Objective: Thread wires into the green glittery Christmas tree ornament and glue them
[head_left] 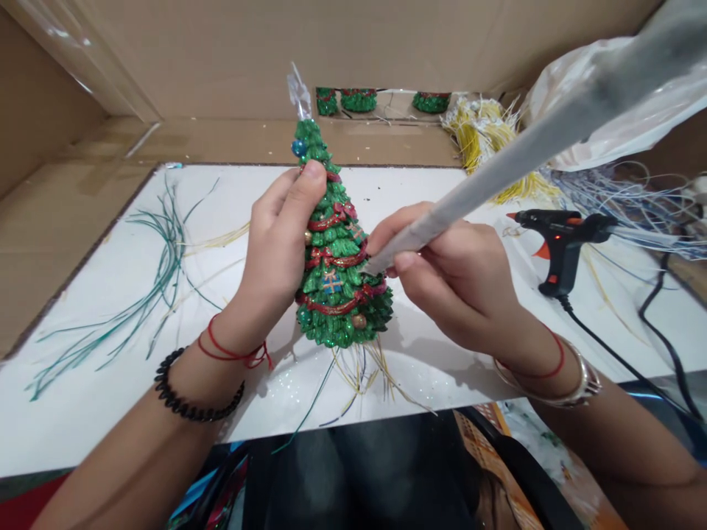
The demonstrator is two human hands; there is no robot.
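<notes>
A green glittery Christmas tree figurine (334,258), tilted slightly to the left, stands above the white board. Red garlands, small baubles and a blue gift decorate it, and a clear star (299,94) tops it. My left hand (284,228) is closed around its left side, thumb on the upper branches. Between thumb and fingers, my right hand (453,276) grips a long greyish-white rod (486,188) with a narrow tip. That tip meets the tree's right side, low down; exact contact is partly hidden by my fingers. Thin coloured wires (359,375) trail from under the base.
Green wires (171,250) lie on the white board (121,412) at left. At right rests a black glue gun (566,235) with a lit red light and a cord. Behind it are yellow wires (480,140), blue-white wires (618,199) and a plastic bag (585,96). Cardboard walls (221,59) surround the board.
</notes>
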